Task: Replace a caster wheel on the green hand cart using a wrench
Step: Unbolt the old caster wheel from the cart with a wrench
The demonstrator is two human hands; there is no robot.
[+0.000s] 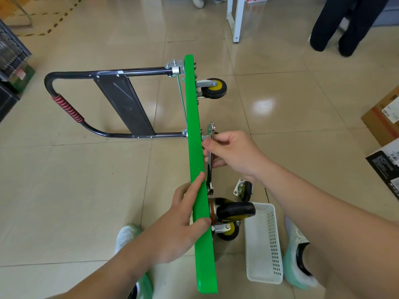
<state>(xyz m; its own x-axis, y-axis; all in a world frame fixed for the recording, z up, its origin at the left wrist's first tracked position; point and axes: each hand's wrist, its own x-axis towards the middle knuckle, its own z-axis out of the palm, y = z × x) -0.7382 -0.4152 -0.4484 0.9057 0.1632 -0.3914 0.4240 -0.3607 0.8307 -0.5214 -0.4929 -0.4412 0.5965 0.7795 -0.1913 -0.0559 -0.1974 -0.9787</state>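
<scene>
The green hand cart point(195, 147) stands on its side edge on the tiled floor, its black handle point(71, 93) folded out to the left. My left hand point(183, 223) grips the near part of the green deck, thumb on the wheel side. My right hand point(233, 154) holds a silver wrench point(209, 160) against the cart's underside, near the mount at mid-deck. Black casters with yellow hubs are fitted at the far end point(213, 88) and near end point(235, 210). A loose caster wheel point(245, 190) lies on the floor beside the cart.
A white plastic basket point(264, 244) sits on the floor between my feet point(298, 251). Cardboard boxes point(384, 130) stand at the right edge, a dark crate point(10, 52) at the left. A person's legs point(343, 29) and a white table leg point(237, 18) are at the back.
</scene>
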